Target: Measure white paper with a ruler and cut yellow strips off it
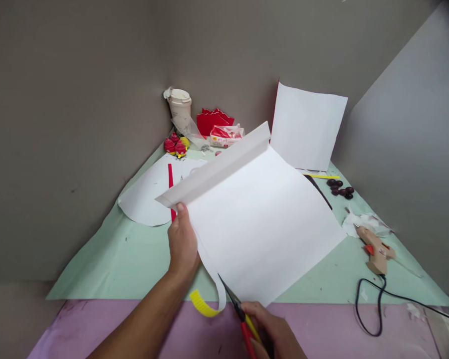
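My left hand [184, 240] grips a large white sheet [258, 219] by its left edge, thumb on top. The sheet's upper edge is folded or curled over. My right hand [271, 326] is closed around scissors [243, 317] with red and yellow handles. Their dark blades lie at the sheet's lower left edge. From that edge a narrow strip [205, 309] hangs and curls, white on one face and ribbed yellow on the other. Under the sheet, to the left, lie a white rounded paper piece [144, 202] and a red strip [170, 175].
A glue gun [376, 252] with a looped black cord lies on the right, near dark oval pieces [336, 187]. Another white sheet [307, 127] stands at the back. A white lidded cup [179, 104], red paper [211, 121], a tissue pack [226, 135] and small red pieces [174, 145] stand back left.
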`<state>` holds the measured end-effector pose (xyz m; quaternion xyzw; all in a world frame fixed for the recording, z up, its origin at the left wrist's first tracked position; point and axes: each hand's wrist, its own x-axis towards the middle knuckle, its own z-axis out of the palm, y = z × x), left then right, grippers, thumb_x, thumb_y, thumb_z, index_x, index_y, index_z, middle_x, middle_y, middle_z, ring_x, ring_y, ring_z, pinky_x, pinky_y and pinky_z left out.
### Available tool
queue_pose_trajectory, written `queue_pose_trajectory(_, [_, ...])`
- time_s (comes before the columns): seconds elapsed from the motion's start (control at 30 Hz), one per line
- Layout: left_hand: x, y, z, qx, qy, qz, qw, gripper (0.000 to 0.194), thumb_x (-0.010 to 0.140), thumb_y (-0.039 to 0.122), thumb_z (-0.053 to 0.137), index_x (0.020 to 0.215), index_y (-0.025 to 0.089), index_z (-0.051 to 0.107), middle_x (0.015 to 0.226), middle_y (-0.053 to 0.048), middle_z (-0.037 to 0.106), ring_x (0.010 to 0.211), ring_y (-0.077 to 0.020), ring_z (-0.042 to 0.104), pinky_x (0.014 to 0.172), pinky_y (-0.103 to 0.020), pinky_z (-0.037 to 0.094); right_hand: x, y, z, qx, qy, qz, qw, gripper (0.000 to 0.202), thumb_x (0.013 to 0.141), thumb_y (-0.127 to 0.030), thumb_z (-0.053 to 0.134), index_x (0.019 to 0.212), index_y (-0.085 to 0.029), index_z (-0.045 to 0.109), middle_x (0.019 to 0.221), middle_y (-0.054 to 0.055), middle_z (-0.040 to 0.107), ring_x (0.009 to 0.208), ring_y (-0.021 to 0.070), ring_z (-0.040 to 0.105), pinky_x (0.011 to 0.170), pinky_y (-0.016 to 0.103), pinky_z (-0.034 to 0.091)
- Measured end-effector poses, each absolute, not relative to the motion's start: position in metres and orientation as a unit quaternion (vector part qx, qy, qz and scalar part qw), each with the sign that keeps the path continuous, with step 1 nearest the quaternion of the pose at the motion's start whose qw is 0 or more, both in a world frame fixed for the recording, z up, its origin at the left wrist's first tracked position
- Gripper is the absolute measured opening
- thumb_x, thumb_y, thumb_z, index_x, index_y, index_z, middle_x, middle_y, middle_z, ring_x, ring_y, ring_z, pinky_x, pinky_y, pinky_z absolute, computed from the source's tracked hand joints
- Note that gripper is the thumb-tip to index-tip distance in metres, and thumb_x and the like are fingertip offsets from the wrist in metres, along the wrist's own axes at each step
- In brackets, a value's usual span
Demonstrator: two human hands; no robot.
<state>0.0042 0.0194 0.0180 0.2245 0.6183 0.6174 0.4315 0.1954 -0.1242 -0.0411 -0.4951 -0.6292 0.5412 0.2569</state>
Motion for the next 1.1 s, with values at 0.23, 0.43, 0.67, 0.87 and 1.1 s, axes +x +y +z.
queue_pose_trajectory(0.23, [0.000, 0.018, 0.019, 0.252, 0.643, 0.599, 0.405, 0.061, 0.093, 0.063, 0.043, 0.107, 0.012, 0.072, 0.092, -0.012, 0.077, 0.084, -0.0246, 0.072, 0.078, -0.034, 0.055, 0.191, -0.122, -0.037, -0.477, -0.614, 0.570, 0.264, 0.031, 0.084, -0.036, 0.058, 0.111, -0.022, 0.062, 0.073, -0.001, 0.056, 0.061, 0.0143, 0.046, 0.056, 0.023, 0.037])
queue_pose_trajectory(0.43, [-0.001, 0.017, 0.014, 0.280, 0.646, 0.592, 0.392, 0.065, 0.091, 0.067, 0.042, 0.104, 0.011, 0.072, 0.089, -0.012, 0.077, 0.079, -0.0244, 0.070, 0.074, -0.034, 0.054, 0.186, -0.123, -0.031, -0.473, -0.601, 0.580, 0.280, 0.029, 0.086, -0.040, 0.057, 0.109, -0.022, 0.058, 0.070, -0.003, 0.046, 0.060, 0.0133, 0.038, 0.055, 0.025, 0.031])
queue_pose_trajectory(0.67, [-0.001, 0.017, 0.011, 0.293, 0.630, 0.602, 0.393, 0.065, 0.090, 0.069, 0.043, 0.103, 0.012, 0.072, 0.089, -0.011, 0.077, 0.081, -0.0247, 0.071, 0.074, -0.033, 0.054, 0.181, -0.121, -0.026, -0.464, -0.578, 0.610, 0.279, 0.039, 0.092, -0.058, 0.052, 0.104, -0.021, 0.060, 0.065, -0.006, 0.036, 0.055, 0.0112, 0.030, 0.049, 0.023, 0.022])
queue_pose_trajectory(0.87, [-0.001, 0.017, 0.012, 0.289, 0.622, 0.611, 0.395, 0.063, 0.092, 0.067, 0.042, 0.104, 0.013, 0.072, 0.091, -0.011, 0.077, 0.083, -0.0243, 0.071, 0.077, -0.034, 0.054, 0.185, -0.124, -0.036, -0.474, -0.598, 0.587, 0.269, 0.049, 0.092, -0.064, 0.048, 0.112, -0.021, 0.063, 0.064, -0.004, 0.039, 0.055, 0.0126, 0.032, 0.050, 0.025, 0.024])
queue_pose_trajectory(1.1, [-0.002, 0.017, 0.011, 0.291, 0.624, 0.610, 0.393, 0.068, 0.090, 0.070, 0.042, 0.108, 0.011, 0.071, 0.091, -0.012, 0.077, 0.084, -0.0253, 0.070, 0.076, -0.033, 0.053, 0.185, -0.126, -0.041, -0.491, -0.627, 0.540, 0.273, 0.058, 0.091, -0.068, 0.044, 0.118, -0.022, 0.067, 0.071, 0.002, 0.058, 0.060, 0.0172, 0.050, 0.056, 0.024, 0.043])
